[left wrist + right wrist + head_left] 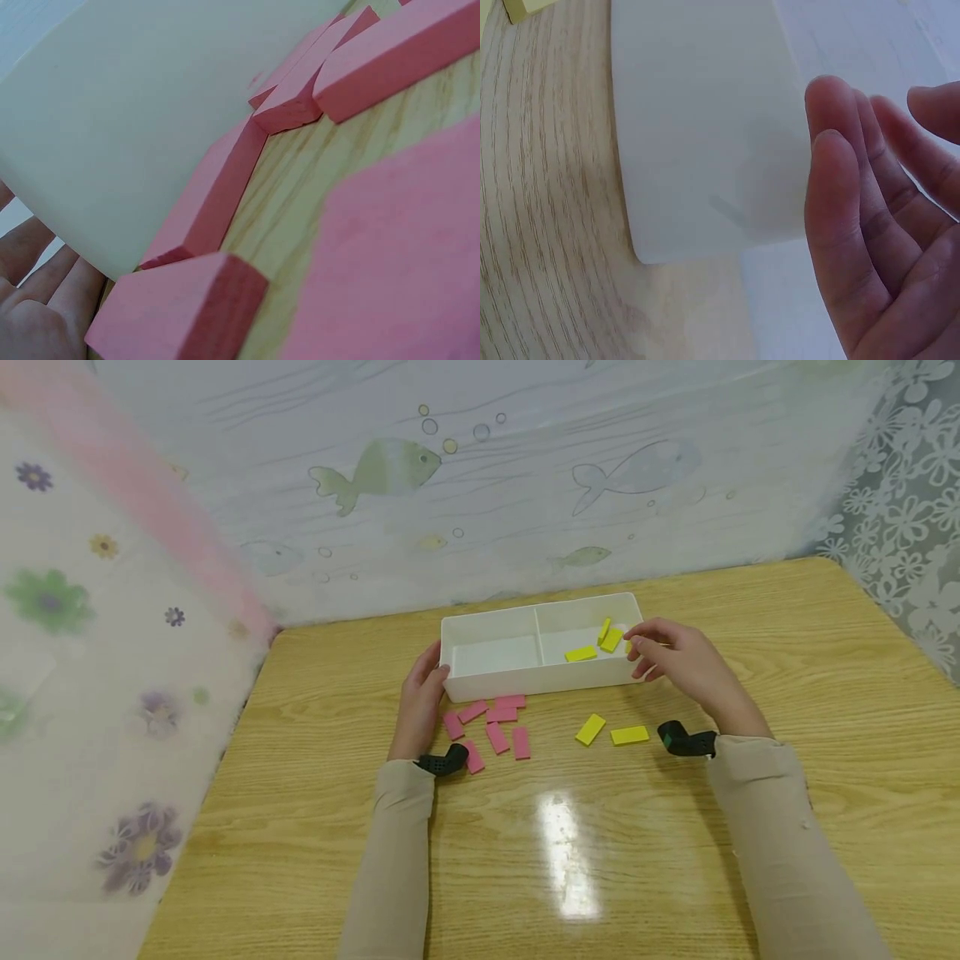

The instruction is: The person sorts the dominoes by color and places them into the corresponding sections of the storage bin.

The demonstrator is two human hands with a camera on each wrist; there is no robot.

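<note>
A white two-compartment tray (540, 678) stands on the table. My left hand (418, 706) rests against its left end, thumb near the front corner; in the left wrist view the fingers lie along that end wall. Over the right end hovers my right hand (678, 664), fingers loosely bent and thumb apart, with nothing between them in the right wrist view. Several yellow blocks (581, 654) lie in the right compartment, one partly hidden by the right fingertips. The left compartment's floor is bare. Several pink blocks (498, 737) lie in front of the tray, near the left hand.
Two more yellow blocks (629, 736) lie on the wooden table (480, 860) in front of the tray's right half. A wall with fish drawings (397, 468) rises behind the table, and a flowered wall (112, 652) stands to the left.
</note>
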